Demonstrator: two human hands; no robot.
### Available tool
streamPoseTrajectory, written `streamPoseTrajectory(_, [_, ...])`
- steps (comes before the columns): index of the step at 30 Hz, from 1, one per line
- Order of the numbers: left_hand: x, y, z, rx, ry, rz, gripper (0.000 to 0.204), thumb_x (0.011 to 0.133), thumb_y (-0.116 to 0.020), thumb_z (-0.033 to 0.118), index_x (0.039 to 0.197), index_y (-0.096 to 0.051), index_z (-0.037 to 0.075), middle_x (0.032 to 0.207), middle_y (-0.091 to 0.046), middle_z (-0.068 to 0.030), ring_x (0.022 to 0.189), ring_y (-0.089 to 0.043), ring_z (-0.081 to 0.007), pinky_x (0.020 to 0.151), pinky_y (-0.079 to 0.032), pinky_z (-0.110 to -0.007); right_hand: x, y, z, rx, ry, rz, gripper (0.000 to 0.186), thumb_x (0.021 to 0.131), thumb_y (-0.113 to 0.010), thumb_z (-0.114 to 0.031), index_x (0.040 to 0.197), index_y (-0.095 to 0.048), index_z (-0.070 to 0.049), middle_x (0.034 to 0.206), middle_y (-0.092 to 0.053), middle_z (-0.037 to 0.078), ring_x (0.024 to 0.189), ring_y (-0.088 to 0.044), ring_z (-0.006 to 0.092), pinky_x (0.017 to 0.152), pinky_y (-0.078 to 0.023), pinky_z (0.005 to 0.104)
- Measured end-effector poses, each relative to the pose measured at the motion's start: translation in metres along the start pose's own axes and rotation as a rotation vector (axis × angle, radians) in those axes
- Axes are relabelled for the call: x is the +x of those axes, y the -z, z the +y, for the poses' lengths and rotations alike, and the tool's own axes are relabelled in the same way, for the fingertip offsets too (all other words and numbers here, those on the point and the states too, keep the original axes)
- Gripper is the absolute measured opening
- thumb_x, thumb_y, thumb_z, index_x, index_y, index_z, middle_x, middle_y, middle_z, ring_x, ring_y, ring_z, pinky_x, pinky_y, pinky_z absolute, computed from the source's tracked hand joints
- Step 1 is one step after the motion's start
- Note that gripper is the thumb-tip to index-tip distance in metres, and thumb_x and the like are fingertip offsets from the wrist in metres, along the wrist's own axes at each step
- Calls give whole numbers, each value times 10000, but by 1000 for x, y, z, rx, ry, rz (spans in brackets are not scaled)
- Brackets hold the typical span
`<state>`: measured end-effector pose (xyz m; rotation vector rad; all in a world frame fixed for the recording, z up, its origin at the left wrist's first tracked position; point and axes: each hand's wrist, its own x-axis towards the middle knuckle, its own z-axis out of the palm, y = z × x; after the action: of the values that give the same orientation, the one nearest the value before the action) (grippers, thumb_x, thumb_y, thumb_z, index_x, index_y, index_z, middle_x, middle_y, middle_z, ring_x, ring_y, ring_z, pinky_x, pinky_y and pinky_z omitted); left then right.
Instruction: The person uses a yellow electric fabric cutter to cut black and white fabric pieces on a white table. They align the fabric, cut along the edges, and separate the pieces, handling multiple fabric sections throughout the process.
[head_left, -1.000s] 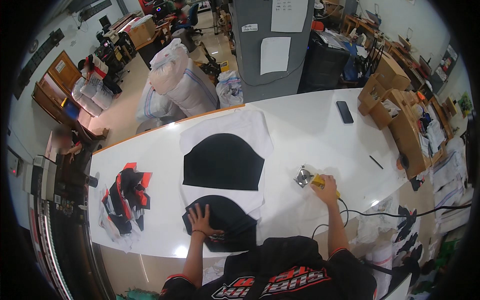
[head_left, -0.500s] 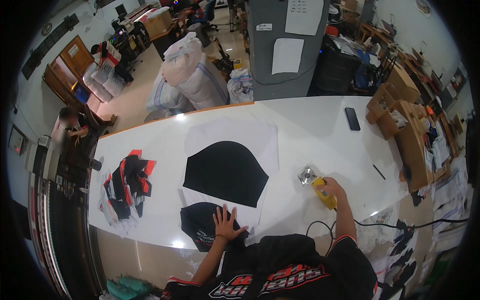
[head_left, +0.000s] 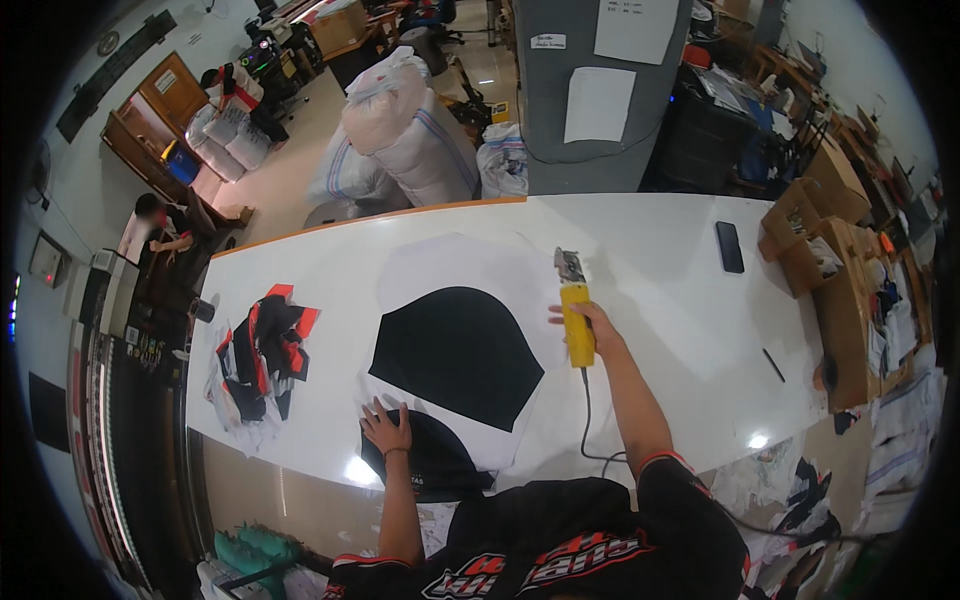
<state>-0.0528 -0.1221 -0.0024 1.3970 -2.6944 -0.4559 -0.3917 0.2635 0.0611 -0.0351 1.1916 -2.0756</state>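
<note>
My right hand [head_left: 597, 330] is wrapped around the yellow body of an electric fabric cutter [head_left: 577, 325]. The cutter's metal head points away from me, over the white table right of the fabric, and its cord trails toward me. A large black cut fabric piece [head_left: 455, 355] with a curved top lies on white sheets [head_left: 415, 268]. Nearer to me is a smaller black fabric piece [head_left: 435, 455] with white lettering, partly under my arm. My left hand [head_left: 388, 430] rests with fingers spread on its upper left edge, fingertips reaching onto the white sheet.
A heap of black, red and white fabric scraps [head_left: 262, 355] lies at the left of the table [head_left: 680, 400]. A phone [head_left: 730, 247] and a thin dark pen-like stick [head_left: 774, 365] lie at the right, near cardboard boxes [head_left: 850, 310]. Stuffed sacks [head_left: 410, 140] stand beyond the far edge.
My right hand has lifted the cutter and moved it left and away from me, toward the fabric's right side. My left hand has slid left along the smaller black piece. The view has shifted slightly.
</note>
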Motion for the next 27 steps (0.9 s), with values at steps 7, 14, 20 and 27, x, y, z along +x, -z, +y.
streamPoseTrajectory(7, [10, 18, 88, 156, 261, -349, 1174, 769, -474, 914, 1647, -75, 245, 1671, 44, -277, 1471, 87, -622, 1123, -36, -777, 44, 34, 7, 52, -11, 145, 508, 888, -713, -239, 1291, -539, 17, 1192, -655, 123, 1156, -660, 278, 674, -612, 444])
streamPoseTrajectory(14, [28, -15, 142, -142, -408, -292, 976, 875, -623, 685, 1611, -262, 155, 1673, -99, -247, 1529, -37, -504, 1198, -104, -664, -68, 138, -26, 29, 130, 456, 550, 906, -667, -306, 1334, -488, -12, 1199, -671, 163, 1050, -695, 322, 664, -595, 435])
streamPoseTrajectory(20, [-55, 2, 134, 123, -589, -317, 1075, 803, -659, 737, 1606, -276, 134, 1673, -103, -247, 1545, -13, -463, 1224, -71, -611, -234, 178, -31, -32, 118, 649, 525, 903, -677, -302, 1302, -491, -16, 1068, -683, 199, 797, -694, 298, 671, -603, 407])
streamPoseTrajectory(27, [-70, 22, 30, 225, -548, -278, 1302, 643, -651, 888, 1625, -217, 150, 1675, -16, -264, 1535, 62, -491, 1200, -16, -667, -348, 70, 45, 94, 209, 650, 689, 791, -706, -126, 1409, -402, -118, 1020, -594, 143, 859, -702, 337, 675, -636, 471])
